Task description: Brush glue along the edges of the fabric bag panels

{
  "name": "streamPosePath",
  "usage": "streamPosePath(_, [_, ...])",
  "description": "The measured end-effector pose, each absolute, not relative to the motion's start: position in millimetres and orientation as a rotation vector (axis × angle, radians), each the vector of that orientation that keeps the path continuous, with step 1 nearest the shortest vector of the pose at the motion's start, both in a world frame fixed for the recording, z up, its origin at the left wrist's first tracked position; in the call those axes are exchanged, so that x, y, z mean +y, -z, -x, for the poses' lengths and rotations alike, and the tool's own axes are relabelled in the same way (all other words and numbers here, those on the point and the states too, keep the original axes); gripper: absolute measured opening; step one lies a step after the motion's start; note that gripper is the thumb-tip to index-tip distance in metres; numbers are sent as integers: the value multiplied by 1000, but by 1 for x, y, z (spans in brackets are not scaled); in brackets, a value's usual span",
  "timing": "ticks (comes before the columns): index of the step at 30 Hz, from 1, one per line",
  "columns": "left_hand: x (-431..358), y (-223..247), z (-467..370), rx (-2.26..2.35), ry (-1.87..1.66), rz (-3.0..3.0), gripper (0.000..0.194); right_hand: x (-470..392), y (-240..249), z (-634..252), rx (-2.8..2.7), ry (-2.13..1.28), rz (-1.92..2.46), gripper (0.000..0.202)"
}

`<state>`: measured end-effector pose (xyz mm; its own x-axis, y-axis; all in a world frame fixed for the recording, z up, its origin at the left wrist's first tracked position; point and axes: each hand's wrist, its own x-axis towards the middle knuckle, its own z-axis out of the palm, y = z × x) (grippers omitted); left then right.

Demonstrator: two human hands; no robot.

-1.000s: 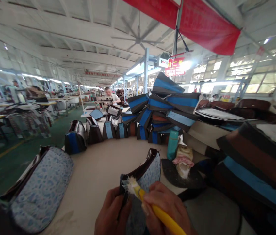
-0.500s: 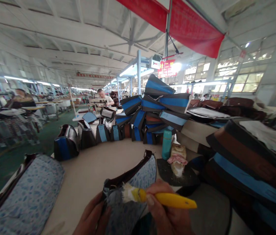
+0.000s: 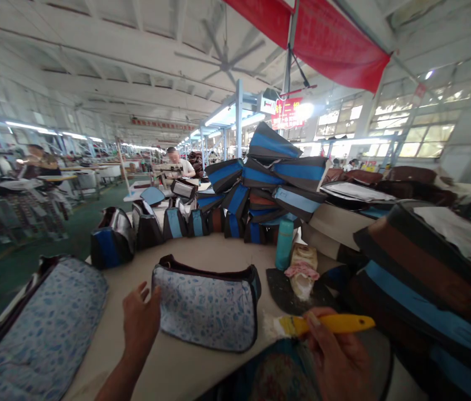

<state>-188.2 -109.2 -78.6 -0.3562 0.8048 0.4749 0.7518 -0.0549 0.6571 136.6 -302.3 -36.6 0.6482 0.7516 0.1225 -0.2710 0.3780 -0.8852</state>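
Note:
A bag piece with pale blue patterned lining outward and a dark upper edge stands on the table in front of me. At its left end is my left hand, fingers apart; it looks to touch the edge, though I cannot tell whether it presses. My right hand grips the yellow handle of a paintbrush. The brush's whitish bristles point left, just right of the bag piece and apart from it. A second bag piece with the same lining lies tilted at the table's left edge.
A teal bottle and a cut-open container with white residue and a pink cloth stand beyond the brush on a dark mat. Striped bag pieces are piled behind; more are stacked right. A person sits farther back.
The bag piece has turned so its lined broad side faces me. My left hand has moved left to its end. The brush has left the fabric and moved right and slightly down.

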Motion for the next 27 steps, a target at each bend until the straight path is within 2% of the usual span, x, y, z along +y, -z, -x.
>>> streamPosePath(3, [-154, 98, 148, 2061, -1474, -1792, 51, -301, 32, -139, -489, -711, 963, 34])
streamPosePath(5, [-187, 109, 111, 1751, -1439, -2014, 40, -298, 23, -139, -437, -695, 948, 35])
streamPosePath(7, [-211, 112, 73, 1536, -1419, -2225, 43, -297, 15, -137, -379, -673, 940, 36])
streamPosePath(10, [-219, 101, 23, 1460, -1423, -2299, 51, -298, 7, -140, -290, -659, 954, 40])
streamPosePath(13, [-202, 87, -9, 1442, -1375, -2172, 46, -305, 10, -151, -297, -674, 997, 42])
streamPosePath(18, [-183, 86, -23, 1491, -1390, -1954, 41, -314, 16, -166, -426, -698, 987, 35])
streamPosePath(23, [-207, 94, -6, 1428, -1360, -1941, 33, -307, 8, -157, -327, -689, 979, 36])
streamPosePath(27, [-216, 85, -2, 1615, -1361, -1875, 45, -298, 7, -147, -332, -766, 960, 33])
